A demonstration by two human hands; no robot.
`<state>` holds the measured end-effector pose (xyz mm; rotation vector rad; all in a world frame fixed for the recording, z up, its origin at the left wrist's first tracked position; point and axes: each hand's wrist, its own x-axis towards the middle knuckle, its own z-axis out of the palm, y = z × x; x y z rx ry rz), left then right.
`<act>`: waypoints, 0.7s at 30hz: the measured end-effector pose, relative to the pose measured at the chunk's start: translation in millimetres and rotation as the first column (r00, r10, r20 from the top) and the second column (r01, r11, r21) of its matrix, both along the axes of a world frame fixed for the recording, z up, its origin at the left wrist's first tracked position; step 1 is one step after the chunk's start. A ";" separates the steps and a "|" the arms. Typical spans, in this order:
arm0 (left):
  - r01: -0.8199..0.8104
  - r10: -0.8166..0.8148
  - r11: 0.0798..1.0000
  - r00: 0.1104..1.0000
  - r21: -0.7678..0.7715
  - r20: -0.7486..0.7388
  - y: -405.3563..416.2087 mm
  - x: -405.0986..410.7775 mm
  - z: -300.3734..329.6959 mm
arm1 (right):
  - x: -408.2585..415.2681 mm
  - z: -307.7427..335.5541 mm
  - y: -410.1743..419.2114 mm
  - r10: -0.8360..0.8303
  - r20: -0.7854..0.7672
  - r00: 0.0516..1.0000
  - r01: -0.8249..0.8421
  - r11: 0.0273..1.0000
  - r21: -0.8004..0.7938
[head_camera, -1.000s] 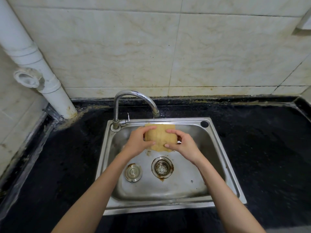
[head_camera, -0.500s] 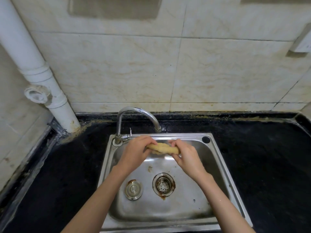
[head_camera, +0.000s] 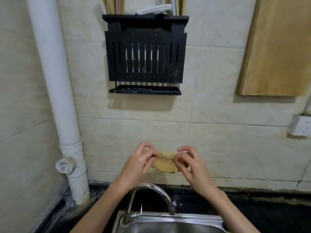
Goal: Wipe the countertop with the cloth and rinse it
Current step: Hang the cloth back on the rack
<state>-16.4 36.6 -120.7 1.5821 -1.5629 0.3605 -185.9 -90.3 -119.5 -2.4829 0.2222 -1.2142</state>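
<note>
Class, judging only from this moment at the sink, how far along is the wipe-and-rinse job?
Done, apparently: no water runs from the faucet, so rinsing looks finished, though the frame cannot confirm it. In hand: the left hand and right hand each pinch an end of the yellow cloth, held up before the wall tiles. Left: putting the cloth away. Little of the black countertop shows, so wiping cannot be judged.

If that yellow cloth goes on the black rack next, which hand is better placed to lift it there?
Probably the left hand: it pinches the cloth almost straight below the black rack. The right hand grips the other end, further right.
</note>
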 end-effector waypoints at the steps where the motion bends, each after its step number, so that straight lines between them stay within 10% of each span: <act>1: -0.016 0.019 0.998 0.999 -0.061 0.049 -4.7 6.0 19.7 | 6.8 18.4 -5.5 -0.008 0.050 0.999 0.009 1.000 -0.028; 8: -0.167 0.240 0.944 0.939 -0.284 0.245 -43.0 34.5 141.7 | 51.4 138.1 -37.3 -0.100 0.240 0.966 0.147 0.972 -0.185; 15: -0.326 0.384 0.915 0.884 -0.236 0.267 -77.6 48.1 175.7 | 79.4 168.7 -58.4 -0.183 0.226 0.957 0.203 0.977 -0.068; 19: -0.383 0.392 0.904 0.920 -0.191 0.010 -99.2 53.9 169.6 | 95.7 166.4 -69.2 -0.187 0.220 0.957 0.151 0.974 0.170; 21: -0.416 0.486 0.849 0.857 -0.325 0.174 -105.4 54.6 159.1 | 102.1 161.0 -72.1 -0.248 0.226 0.942 0.227 0.967 0.113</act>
